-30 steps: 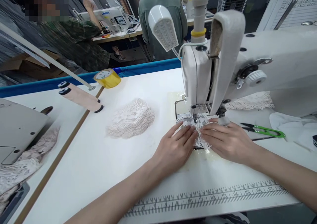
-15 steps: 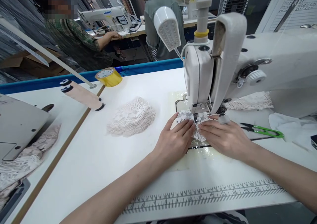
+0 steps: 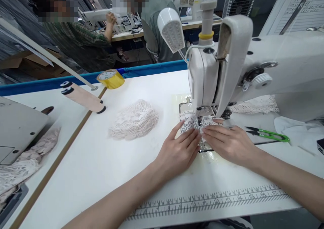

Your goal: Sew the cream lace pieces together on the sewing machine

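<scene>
A piece of white lace (image 3: 187, 120) lies beneath the presser foot of the white sewing machine (image 3: 202, 83). My left hand (image 3: 178, 148) rests on its left side, fingers stretched out and pressing it flat. From the right, my right hand (image 3: 229, 139) lies on the lace with its fingers extended towards the needle. The fingertips of both hands nearly meet just in front of the presser foot. Part of the lace is hidden under my fingers. Left of my hands sits a stack of lace pieces (image 3: 135, 119).
Green thread snips (image 3: 272, 135) lie right of my right hand, near white cloth (image 3: 291, 127). More lace (image 3: 255, 104) is behind the machine arm. Yellow tape (image 3: 111, 79) and thread spools (image 3: 82, 97) stand at left. A printed ruler (image 3: 202, 203) runs along the front edge. Two co-workers sit beyond.
The lace under the presser foot has moved away from me, more of it showing behind my left fingers. My left hand has shifted slightly. A co-worker has raised a hand.
</scene>
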Motion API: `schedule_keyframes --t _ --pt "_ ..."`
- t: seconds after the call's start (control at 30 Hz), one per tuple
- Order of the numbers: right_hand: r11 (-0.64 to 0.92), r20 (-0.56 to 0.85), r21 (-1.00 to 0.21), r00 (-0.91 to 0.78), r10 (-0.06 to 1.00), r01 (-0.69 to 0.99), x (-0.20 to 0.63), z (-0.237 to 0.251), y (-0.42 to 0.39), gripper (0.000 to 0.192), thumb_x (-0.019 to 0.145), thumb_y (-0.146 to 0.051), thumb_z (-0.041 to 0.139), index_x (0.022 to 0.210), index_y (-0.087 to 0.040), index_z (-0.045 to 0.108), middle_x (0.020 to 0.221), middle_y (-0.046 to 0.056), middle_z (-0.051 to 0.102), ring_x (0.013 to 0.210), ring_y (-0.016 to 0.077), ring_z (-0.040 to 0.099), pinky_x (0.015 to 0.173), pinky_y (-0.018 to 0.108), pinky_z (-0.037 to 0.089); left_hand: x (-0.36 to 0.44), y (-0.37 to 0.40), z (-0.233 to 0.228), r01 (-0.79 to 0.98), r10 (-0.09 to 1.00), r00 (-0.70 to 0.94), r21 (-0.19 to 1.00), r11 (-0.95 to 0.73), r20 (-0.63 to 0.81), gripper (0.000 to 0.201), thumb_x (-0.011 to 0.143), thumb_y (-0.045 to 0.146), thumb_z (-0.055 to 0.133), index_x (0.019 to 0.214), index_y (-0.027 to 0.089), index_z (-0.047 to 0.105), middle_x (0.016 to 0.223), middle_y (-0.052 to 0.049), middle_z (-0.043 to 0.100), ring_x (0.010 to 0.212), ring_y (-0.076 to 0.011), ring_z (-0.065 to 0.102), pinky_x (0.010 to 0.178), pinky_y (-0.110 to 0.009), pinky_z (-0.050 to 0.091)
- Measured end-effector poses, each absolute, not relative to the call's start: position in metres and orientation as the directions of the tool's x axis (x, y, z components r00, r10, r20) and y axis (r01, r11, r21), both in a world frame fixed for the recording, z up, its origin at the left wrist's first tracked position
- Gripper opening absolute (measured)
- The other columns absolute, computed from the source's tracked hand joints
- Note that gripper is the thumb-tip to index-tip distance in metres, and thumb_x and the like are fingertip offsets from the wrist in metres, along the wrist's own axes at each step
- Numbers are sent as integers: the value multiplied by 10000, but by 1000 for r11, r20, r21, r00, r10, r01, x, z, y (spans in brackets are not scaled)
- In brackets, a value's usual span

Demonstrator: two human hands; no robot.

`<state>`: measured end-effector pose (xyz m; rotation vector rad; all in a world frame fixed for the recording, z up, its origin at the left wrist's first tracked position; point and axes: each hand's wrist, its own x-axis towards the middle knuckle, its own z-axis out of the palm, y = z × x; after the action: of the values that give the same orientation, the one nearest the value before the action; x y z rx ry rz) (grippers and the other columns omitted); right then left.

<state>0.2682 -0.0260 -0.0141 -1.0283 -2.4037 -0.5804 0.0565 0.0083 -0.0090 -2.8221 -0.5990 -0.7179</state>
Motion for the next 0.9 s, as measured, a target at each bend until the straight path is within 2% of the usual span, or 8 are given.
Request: schedule_keyframes --t 0.3,0.57,0.9 --pt "574 542 206 -581 607 792 265 -13 -23 220 855 -50 521 995 -90 685 1026 60 718 874 180 657 883 349 460 61 17 -11 474 397 783 -46 -879 479 294 932 239 484 1170 124 612 1163 -97 667 1094 -211 622 1131 -537 288" --pt "572 549 211 -580 602 793 265 -12 -29 184 881 -104 533 949 -128 702 1030 75 716 876 179 659 902 365 452 57 9 -8 487 400 782 -68 -871 478 286 927 260 507 1135 110 632 1148 -110 672 1088 -221 624 1090 -502 361" --pt "569 551 189 -566 614 800 265 -13 -24 193 868 -95 538 950 -129 709 1000 75 722 884 192 663 885 372 483 59 13 -8 505 411 772 -76 -860 485 271 933 258 500 1119 113 634 1149 -106 672 1074 -216 633 1087 -502 362"
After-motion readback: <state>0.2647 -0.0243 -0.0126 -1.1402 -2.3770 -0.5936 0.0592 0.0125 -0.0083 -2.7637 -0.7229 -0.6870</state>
